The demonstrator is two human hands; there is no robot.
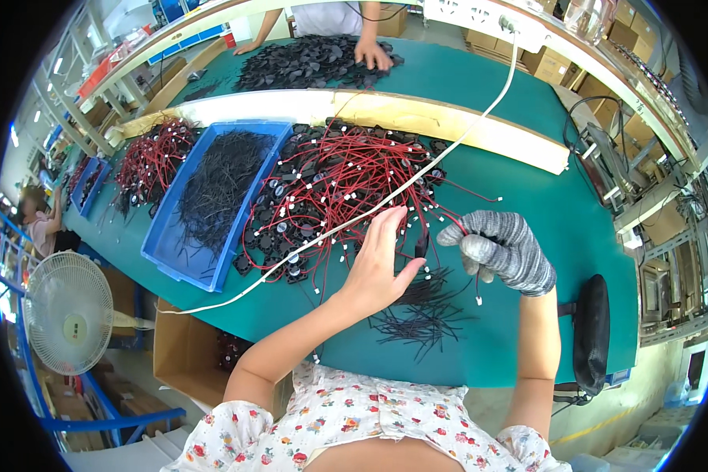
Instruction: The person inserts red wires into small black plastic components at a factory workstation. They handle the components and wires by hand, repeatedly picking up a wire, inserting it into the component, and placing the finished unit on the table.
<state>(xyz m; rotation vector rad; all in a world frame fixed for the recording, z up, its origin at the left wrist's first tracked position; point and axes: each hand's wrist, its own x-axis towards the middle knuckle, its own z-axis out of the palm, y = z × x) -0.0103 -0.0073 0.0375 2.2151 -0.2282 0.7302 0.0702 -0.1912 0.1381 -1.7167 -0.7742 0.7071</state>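
Our gloved right hand point(499, 250) mid-right clamped on red wires point(456, 223), our bare left hand point(379, 263) at centre, fingers apart over black ties point(421, 315), blue tray point(161, 252) left.

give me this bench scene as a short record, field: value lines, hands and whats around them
left hand: bare left hand, fingers spread, reaching into the pile of small black fans with red wires
right hand: gloved right hand, grey knit glove, closed on a fan's red and black wires
in front: loose black cable ties on the green bench
left of pile: blue tray of black ties
across pile: white cable
far side: another person's hand on a heap of black parts
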